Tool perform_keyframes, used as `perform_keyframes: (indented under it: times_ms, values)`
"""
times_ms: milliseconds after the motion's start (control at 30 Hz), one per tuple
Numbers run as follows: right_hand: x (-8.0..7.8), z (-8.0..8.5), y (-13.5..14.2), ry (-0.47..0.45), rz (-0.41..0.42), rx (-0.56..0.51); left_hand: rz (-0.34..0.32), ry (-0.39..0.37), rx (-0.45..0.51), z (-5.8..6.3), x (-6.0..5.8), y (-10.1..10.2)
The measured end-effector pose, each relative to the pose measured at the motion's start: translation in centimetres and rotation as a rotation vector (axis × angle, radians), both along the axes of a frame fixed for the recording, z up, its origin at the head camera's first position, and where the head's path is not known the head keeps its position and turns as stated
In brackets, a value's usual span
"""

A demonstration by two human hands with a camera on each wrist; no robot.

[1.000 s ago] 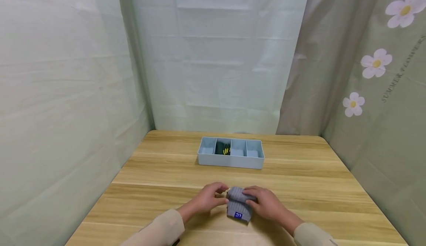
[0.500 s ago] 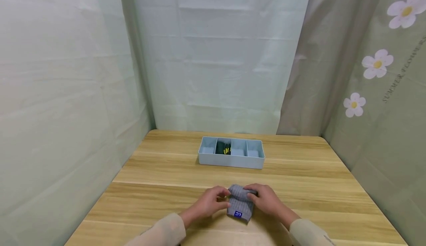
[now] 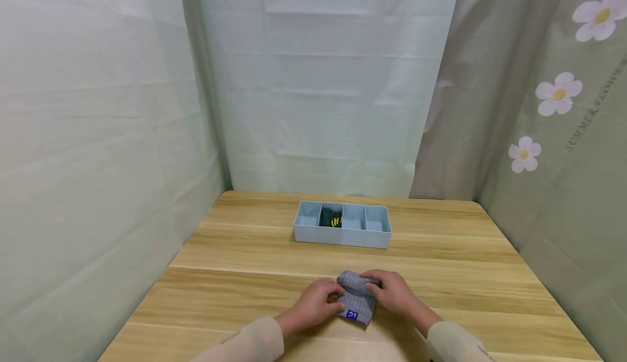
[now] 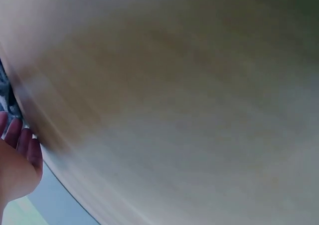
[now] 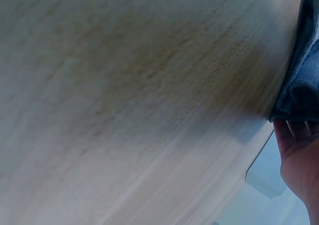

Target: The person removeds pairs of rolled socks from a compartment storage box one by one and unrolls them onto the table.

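Observation:
A grey ribbed knit sock [image 3: 357, 298] lies on the wooden table, its far end rolled into a thick fold and its blue LC label facing the near side. My right hand [image 3: 394, 292] holds the right end of the roll between thumb and fingers. At the left edge, my left hand [image 3: 316, 300] has its curled fingers and thumb on the fabric. In the right wrist view, the fingers [image 5: 284, 137] meet the dark-looking sock [image 5: 302, 88]. Only a sliver of the sock [image 4: 5, 93] shows beside the left hand [image 4: 20, 165] in the left wrist view.
Farther back stands a light blue divided box [image 3: 343, 235]. Its second compartment from the left holds a dark green bundle [image 3: 326, 218] with yellow stripes. Fabric curtains [image 3: 318, 106] hang around the table [image 3: 235, 253], with flowers printed on the right one.
My left hand has moved slightly right, from beside the sock onto its left edge. The sock's roll has shifted slightly away from me, with my right hand staying on it.

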State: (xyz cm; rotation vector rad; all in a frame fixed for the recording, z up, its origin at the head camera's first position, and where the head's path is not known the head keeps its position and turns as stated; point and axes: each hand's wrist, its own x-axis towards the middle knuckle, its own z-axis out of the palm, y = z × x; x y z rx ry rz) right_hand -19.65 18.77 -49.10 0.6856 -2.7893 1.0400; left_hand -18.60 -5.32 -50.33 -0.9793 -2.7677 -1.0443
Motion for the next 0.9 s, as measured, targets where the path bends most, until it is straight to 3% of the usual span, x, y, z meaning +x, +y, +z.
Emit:
perform_keyframes:
  times_ms: [300,667,900]
  values:
    - [-0.6,-0.3,-0.2,-0.016,-0.098,-0.058,-0.033,0.086,-0.219,0.1,-0.3,0.3]
    - [-1.3,-0.2,-1.2,-0.008,-0.270,-0.051,-0.054,0.076,-0.265,0.6,0.0,0.1]
    - [-1.6,-0.3,-1.2,-0.039,-0.373,-0.038,-0.102,0.069,-0.278,0.3,-0.5,-0.2]
